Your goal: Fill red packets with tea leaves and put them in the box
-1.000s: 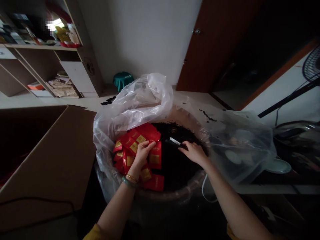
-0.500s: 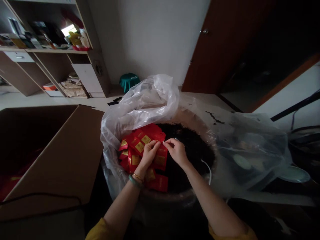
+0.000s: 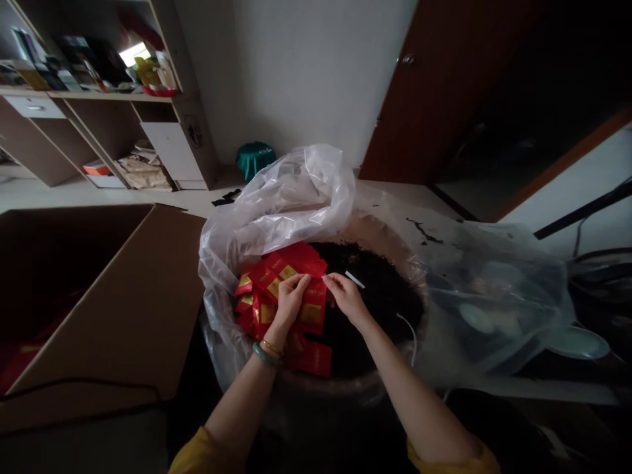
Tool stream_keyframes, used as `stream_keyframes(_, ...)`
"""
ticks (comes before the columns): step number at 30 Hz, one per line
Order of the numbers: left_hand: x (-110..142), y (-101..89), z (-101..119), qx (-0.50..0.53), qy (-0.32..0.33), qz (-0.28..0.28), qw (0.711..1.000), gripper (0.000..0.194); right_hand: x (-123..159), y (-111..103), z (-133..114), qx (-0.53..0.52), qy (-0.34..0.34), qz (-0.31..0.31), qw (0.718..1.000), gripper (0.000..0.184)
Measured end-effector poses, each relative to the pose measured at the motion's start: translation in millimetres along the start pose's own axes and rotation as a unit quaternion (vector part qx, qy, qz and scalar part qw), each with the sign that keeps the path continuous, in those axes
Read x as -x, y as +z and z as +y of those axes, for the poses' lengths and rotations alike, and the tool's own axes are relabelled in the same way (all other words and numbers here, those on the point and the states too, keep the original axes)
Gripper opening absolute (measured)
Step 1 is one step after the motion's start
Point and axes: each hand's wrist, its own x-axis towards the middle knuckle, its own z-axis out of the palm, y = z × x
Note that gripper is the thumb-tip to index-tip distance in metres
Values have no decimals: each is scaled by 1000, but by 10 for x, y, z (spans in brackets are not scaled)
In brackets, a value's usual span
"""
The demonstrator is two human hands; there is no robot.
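Both my hands are over a round tub [image 3: 368,230] lined with clear plastic. My left hand [image 3: 290,299] is closed, thumb and fingertips pinching the top edge of a red packet [image 3: 312,313] with a gold patch. Just to its right, my right hand [image 3: 347,297] is pinched at the packet's top right corner. Under and left of my left hand lies a pile of similar red packets [image 3: 299,255]. Dark loose leaves [image 3: 382,289], looking like tea, fill the tub's right side. A small white strip [image 3: 355,280] rests on them behind my right hand.
An open cardboard box [image 3: 143,296] with red packets inside stands at the left. Bunched clear plastic [image 3: 316,178] rises at the tub's back. A white curved cord-like piece [image 3: 412,336] lies at its right. Beyond are a green-covered bin [image 3: 255,160], shelves [image 3: 168,155] and a door [image 3: 419,99].
The packet has shifted slightly up and left with my left hand. My right hand has moved down a little, and more of the white strip shows.
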Motion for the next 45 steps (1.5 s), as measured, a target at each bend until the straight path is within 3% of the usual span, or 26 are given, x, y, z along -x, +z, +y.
stream_keyframes(4, -10, -12, 30, -65, 53, -5, 996, 27, 10, 39, 64, -14, -25, 4, 1000, 39)
stream_keyframes(6, 5, -84, 123, -152, 112, 44, 981, 26, 7, 20, 87, -40, -2, 38, 998, 38)
stream_keyframes(8, 47, -207, 268, -300, 170, 136, 929, 26, 17, -3, 97, -76, 42, 59, 994, 37)
stream_keyframes(10, 110, -356, 417, -458, 131, 220, 851, 39, 54, 6, 95, -95, 73, 34, 992, 35)
stream_keyframes(13, 194, -544, 539, -598, 4, 190, 778, 58, 146, 125, 93, -51, 90, -62, 993, 28)
stream_keyframes(15, 216, -607, 523, -624, -39, 160, 764, 63, 202, 254, 100, 9, 75, -103, 992, 23)
stream_keyframes(19, 178, -609, 365, -591, -46, 134, 794, 67, 255, 517, 115, 107, 15, -140, 984, 13)
stream_keyframes(23, 104, -618, 227, -463, 24, 161, 871, 73, 266, 678, 129, 164, -20, -159, 973, 10)
stream_keyframes(27, 44, -768, 167, -277, 24, 174, 945, 75, 251, 591, 130, 82, 12, -159, 984, 10)
stream_keyframes(30, 21, -970, 157, -140, -7, 173, 975, 64, 172, 382, 94, 5, 58, -143, 988, 23)
stream_keyframes(34, -45, -1218, 194, -54, -37, 138, 988, 39, -127, 223, 36, -16, 34, -12, 999, 34)
stream_keyframes(37, -178, -1283, 242, -37, -42, 165, 985, 40, -461, 309, 21, 38, -7, 60, 997, 31)
stream_keyframes(40, -333, -1265, 265, -49, -59, 197, 977, 48, -747, 474, 2, 156, -4, 7, 988, 20)
stream_keyframes(45, -410, -1248, 194, -46, -93, 122, 987, 48, -902, 689, -67, 264, -30, -67, 962, 12)
